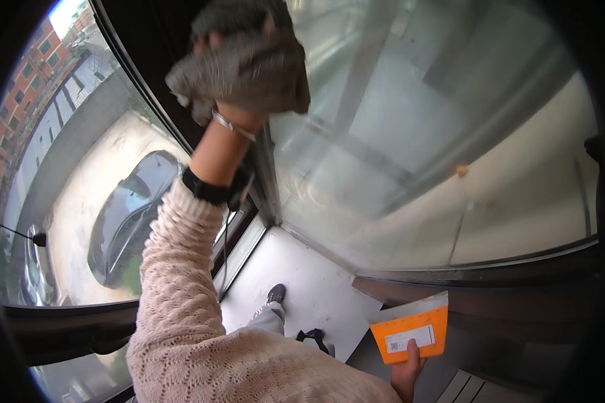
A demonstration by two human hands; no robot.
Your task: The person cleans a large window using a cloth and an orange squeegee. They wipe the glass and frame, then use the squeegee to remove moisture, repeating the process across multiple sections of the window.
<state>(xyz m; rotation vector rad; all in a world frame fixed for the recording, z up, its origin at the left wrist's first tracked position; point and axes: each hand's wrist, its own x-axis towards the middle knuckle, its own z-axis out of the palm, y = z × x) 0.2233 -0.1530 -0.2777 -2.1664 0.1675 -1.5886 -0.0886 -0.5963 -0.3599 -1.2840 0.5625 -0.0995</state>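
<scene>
My left hand (214, 43) is raised high at the top of the view. It grips a crumpled grey-brown cloth (252, 75), which covers most of the hand apart from some fingers. Behind the cloth are a dark window frame and a streaky, hazy glass pane (383, 126); whether cloth and glass touch, I cannot tell. Low on the right, my right hand (408, 373) holds a wide orange scraper (413, 327) with a pale blade edge. The thumb presses on its white label, which bears writing and a printed code.
On the left, another window (111, 136) looks down on a parked dark car (131, 216) and brick buildings. A dark ledge (484, 282) runs beneath the hazy pane. My shoe (277, 293) stands on the white floor (247, 282). A dark cable (225, 257) hangs beside my sleeve.
</scene>
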